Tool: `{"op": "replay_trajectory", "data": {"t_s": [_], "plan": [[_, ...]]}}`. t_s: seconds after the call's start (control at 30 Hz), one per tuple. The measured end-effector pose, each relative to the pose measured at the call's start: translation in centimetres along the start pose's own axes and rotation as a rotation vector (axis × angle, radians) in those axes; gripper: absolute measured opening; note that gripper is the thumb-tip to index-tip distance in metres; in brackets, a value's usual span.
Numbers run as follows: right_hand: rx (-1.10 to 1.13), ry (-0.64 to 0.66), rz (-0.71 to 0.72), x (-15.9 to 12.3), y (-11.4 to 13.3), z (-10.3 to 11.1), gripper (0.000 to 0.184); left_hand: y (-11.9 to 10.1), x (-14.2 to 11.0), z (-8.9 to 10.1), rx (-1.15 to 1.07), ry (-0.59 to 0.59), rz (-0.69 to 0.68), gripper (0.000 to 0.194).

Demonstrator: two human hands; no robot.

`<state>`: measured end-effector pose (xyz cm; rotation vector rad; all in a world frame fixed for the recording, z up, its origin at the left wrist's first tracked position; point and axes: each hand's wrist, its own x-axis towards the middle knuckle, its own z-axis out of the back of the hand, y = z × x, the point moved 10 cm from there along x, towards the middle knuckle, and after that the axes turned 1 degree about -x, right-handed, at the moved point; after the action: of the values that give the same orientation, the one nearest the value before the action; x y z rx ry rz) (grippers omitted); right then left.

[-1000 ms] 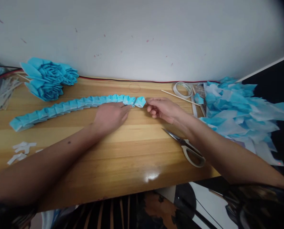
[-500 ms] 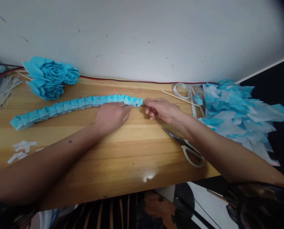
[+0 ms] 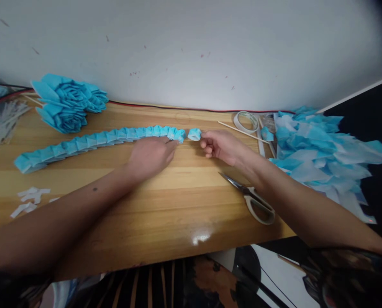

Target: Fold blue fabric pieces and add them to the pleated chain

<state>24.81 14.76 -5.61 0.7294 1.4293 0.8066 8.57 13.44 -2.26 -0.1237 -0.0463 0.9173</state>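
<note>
A long curved row of nested blue folded-paper pieces (image 3: 96,140) lies across the table. My left hand (image 3: 152,156) is closed on the row near its right end, with part of the fingers hidden from above. Just past that end, a single small blue folded-paper piece (image 3: 194,134) is pinched in the fingertips of my right hand (image 3: 218,146), a small gap away from the row. Scissors (image 3: 248,196) with pale handles lie on the table below my right forearm.
Blue paper roses (image 3: 70,102) lie at the back left, near white twist-tie-like strips (image 3: 7,122). White paper scraps (image 3: 30,199) are at the left front. At the right are a tape roll (image 3: 246,122), a thin wooden stick (image 3: 240,131) and a heap of blue and white paper petals (image 3: 322,154).
My right hand has moved slightly right, taking the end piece off the row. A gap has opened between piece and row. The left hand has stayed in place.
</note>
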Motion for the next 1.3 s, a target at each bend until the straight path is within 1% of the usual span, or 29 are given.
{"op": "replay_trajectory", "data": {"t_s": [0.07, 0.27, 0.67, 0.8, 0.9, 1.0, 1.13, 1.3], "plan": [[-0.001, 0.008, 0.005, -0.1, 0.1, -0.2, 0.027, 0.0, 0.0, -0.1, 0.007, -0.004, -0.001, 0.038], [-0.119, 0.068, 0.039, -0.4, 0.0, -1.4, 0.027, 0.0, -0.1, 0.0, 0.018, -0.028, -0.018, 0.038], [-0.167, 0.015, 0.020, 0.2, -0.1, -1.5, 0.027, 0.1, -0.1, -0.2, -0.016, -0.024, -0.014, 0.039], [-0.194, -0.012, -0.003, 0.1, -0.1, -1.5, 0.027, 0.3, -0.4, 0.2, -0.068, -0.059, -0.026, 0.040], [-0.200, -0.020, -0.003, 0.0, 0.0, -1.6, 0.027, 0.0, -0.5, 0.4, -0.079, -0.077, -0.057, 0.040], [-0.199, -0.006, 0.014, 0.0, 0.1, -1.7, 0.026, -0.4, -0.3, 0.1, -0.030, -0.070, -0.070, 0.041], [-0.195, -0.008, 0.023, 0.2, 0.0, -1.6, 0.026, -0.7, -0.1, -0.1, 0.036, -0.063, -0.042, 0.044], [-0.200, -0.004, 0.024, 0.3, 0.0, -1.5, 0.027, -1.1, 0.2, -0.1, 0.062, -0.001, -0.037, 0.041]]}}
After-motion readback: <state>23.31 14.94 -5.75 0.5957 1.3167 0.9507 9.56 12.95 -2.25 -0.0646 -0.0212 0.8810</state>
